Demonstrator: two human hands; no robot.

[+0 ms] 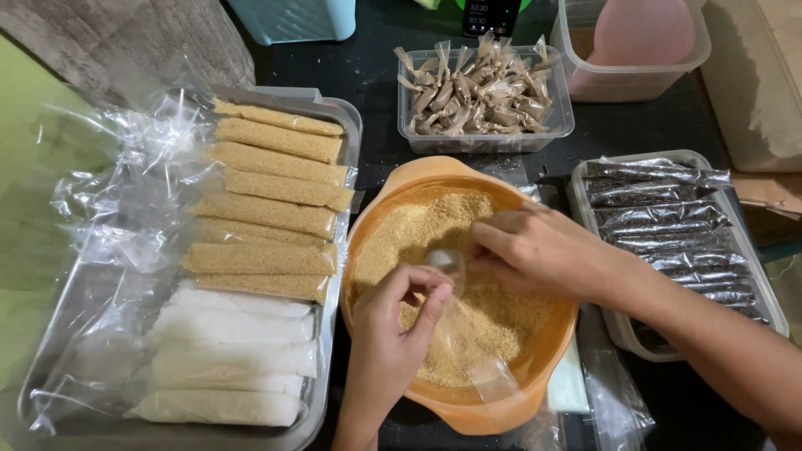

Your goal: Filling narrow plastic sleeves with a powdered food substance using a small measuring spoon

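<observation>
An orange bowl (434, 171) full of tan granules (418, 225) sits in the middle. My left hand (393, 334) pinches the mouth of a narrow clear plastic sleeve (476, 351) that lies over the granules. My right hand (535, 250) reaches in from the right and holds a small spoon (447, 260) at the sleeve's opening, fingers closed on it.
A metal tray (351, 113) on the left holds several filled tan and white sleeves plus empty plastic. A clear tub (484, 142) of small brown wrapped packets stands behind the bowl. Another tray (773, 309) of dark filled sleeves lies right. A lidded container (626, 79) is at back right.
</observation>
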